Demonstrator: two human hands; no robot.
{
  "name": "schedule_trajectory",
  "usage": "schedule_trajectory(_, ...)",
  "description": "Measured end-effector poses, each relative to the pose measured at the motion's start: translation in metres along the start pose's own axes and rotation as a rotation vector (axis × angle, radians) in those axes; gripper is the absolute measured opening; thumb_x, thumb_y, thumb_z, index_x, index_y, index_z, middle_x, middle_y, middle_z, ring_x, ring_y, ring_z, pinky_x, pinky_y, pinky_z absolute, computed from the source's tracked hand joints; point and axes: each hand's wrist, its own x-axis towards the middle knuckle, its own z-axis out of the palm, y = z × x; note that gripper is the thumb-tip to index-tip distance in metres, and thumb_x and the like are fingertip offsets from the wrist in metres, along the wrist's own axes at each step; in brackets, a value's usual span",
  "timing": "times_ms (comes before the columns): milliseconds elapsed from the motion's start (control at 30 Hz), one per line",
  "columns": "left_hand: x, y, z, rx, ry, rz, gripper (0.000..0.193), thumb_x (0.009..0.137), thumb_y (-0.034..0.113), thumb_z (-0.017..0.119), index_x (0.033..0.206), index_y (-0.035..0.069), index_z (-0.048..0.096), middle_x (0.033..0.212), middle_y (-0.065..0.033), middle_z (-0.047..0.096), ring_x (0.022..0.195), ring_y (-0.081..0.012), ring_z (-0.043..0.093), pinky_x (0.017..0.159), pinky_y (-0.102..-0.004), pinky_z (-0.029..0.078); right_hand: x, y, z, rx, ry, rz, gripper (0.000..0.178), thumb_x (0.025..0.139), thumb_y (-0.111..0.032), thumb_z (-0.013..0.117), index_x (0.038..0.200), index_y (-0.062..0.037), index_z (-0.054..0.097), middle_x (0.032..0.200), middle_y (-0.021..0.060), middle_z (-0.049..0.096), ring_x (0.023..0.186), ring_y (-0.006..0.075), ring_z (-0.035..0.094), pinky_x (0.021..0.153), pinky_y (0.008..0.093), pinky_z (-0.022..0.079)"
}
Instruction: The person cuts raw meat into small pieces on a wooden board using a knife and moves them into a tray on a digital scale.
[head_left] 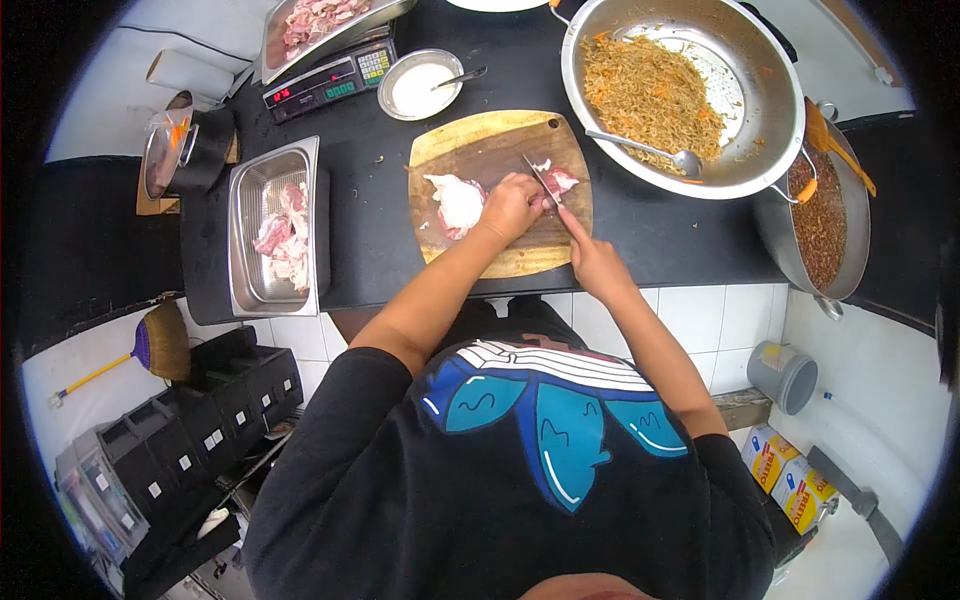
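Note:
A wooden cutting board [440, 150] with a small hole in its corner lies on the black table. My right hand [602, 268] is closed round the handle of a knife [541, 180], its blade slanting away to the far left over the board. Close beside the blade, my left hand [512, 207] has its fingers curled down and pressed together on raw meat, mostly hidden under them. A small piece of red and white meat [562, 180] shows just right of the blade. Left of my left hand rests a larger, pale, fatty piece of meat [458, 207].
A steel tray [236, 240] with meat pieces stands at left. Behind are a digital scale [335, 88] bearing another meat tray and a bowl [395, 108] of white contents with a spoon. Right are a large noodle basin [735, 185] and a pot [862, 225] of reddish-brown food.

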Motion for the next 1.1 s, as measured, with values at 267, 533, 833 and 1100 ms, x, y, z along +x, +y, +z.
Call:
schedule_trajectory(267, -0.006, 0.005, 0.005, 0.016, 0.103, 0.023, 0.012, 0.070, 0.006, 0.070, 0.080, 0.005, 0.064, 0.092, -0.0094, 0.063, 0.086, -0.0315, 0.059, 0.077, -0.0388, 0.049, 0.020, -0.015, 0.001, 0.040, -0.014, 0.049, 0.060, 0.093, -0.015, 0.046, 0.147, -0.0320, 0.025, 0.091, 0.0304, 0.063, 0.085, 0.0483, 0.060, 0.077, 0.0570, 0.047)
schedule_trajectory(533, -0.008, 0.003, 0.010, 0.053, 0.101, 0.076, 0.014, 0.070, 0.008, 0.071, 0.082, 0.005, 0.064, 0.092, -0.0089, 0.063, 0.088, -0.0302, 0.058, 0.077, -0.0388, 0.050, -0.036, -0.001, 0.002, 0.137, 0.043, 0.024, 0.063, 0.092, -0.013, 0.047, 0.147, -0.0329, 0.024, 0.081, 0.0295, 0.063, 0.079, 0.0464, 0.062, 0.071, 0.0568, 0.047)
schedule_trajectory(833, -0.007, -0.003, 0.007, 0.046, 0.032, 0.132, 0.015, 0.070, 0.008, 0.069, 0.084, 0.005, 0.065, 0.088, -0.0112, 0.062, 0.086, -0.0316, 0.058, 0.078, -0.0401, 0.050, 0.039, -0.022, 0.013, 0.059, 0.054, 0.063, 0.058, 0.092, -0.017, 0.048, 0.144, -0.0343, 0.030, 0.088, 0.0282, 0.064, 0.081, 0.0461, 0.062, 0.073, 0.0577, 0.048)
schedule_trajectory(1100, 0.026, -0.025, -0.009, 0.075, 0.157, -0.407, 0.013, 0.076, 0.015, 0.066, 0.079, 0.003, 0.070, 0.085, -0.0201, 0.066, 0.081, -0.0367, 0.064, 0.076, -0.0436, 0.052, 0.033, -0.015, 0.015, 0.068, 0.095, 0.000, 0.062, 0.091, -0.013, 0.049, 0.146, -0.0339, 0.027, 0.093, 0.0317, 0.062, 0.087, 0.0491, 0.059, 0.078, 0.0556, 0.047)
